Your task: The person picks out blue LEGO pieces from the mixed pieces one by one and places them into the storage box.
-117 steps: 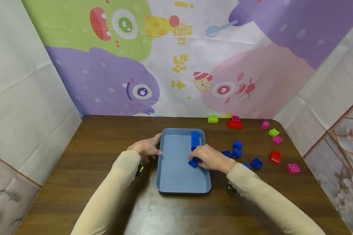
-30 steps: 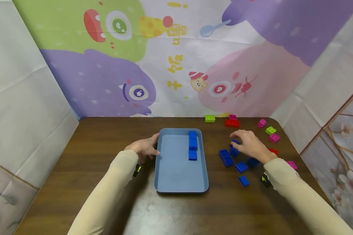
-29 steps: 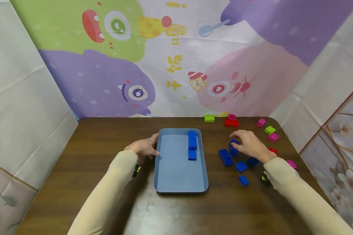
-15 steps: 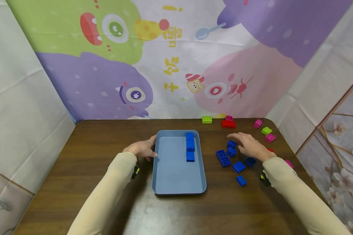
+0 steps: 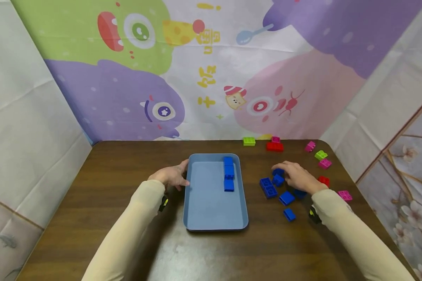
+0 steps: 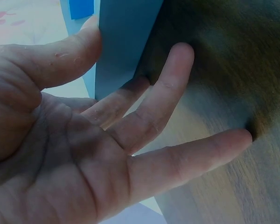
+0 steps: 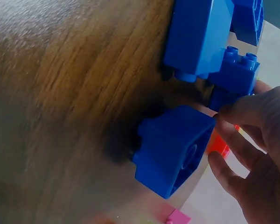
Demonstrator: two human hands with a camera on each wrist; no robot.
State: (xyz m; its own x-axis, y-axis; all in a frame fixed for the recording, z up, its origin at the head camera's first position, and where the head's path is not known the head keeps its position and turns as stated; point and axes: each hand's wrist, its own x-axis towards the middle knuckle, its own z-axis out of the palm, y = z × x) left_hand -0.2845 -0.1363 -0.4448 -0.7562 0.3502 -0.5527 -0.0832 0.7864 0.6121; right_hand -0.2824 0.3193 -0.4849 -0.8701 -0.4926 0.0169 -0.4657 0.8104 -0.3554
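Note:
A blue-grey tray (image 5: 214, 212) lies mid-table, with a row of blue building bricks (image 5: 228, 171) along the right side of its floor. Spread fingers of my left hand (image 5: 170, 176) rest on the table and against the tray's left wall; its thumb (image 6: 70, 58) touches the rim. To the right of the tray, my right hand (image 5: 297, 176) reaches over loose blue bricks. Its thumb and forefinger pinch a small blue brick (image 7: 221, 97), partly covered by the hand. Close by lie another small brick (image 5: 278, 180), a long one (image 5: 268, 187) and a tipped one (image 7: 175, 149).
Two more blue bricks, one larger (image 5: 286, 198) and one smaller (image 5: 289, 214), lie nearer the front. Green (image 5: 249, 141), red (image 5: 274, 146) and pink bricks (image 5: 345, 195) are scattered along the back and right of the table. A printed cloth (image 5: 211, 70) stands behind it.
My right hand has left the bricks in the tray, moved right over the loose ones, and lowered onto a small blue brick. The left hand stays at the tray.

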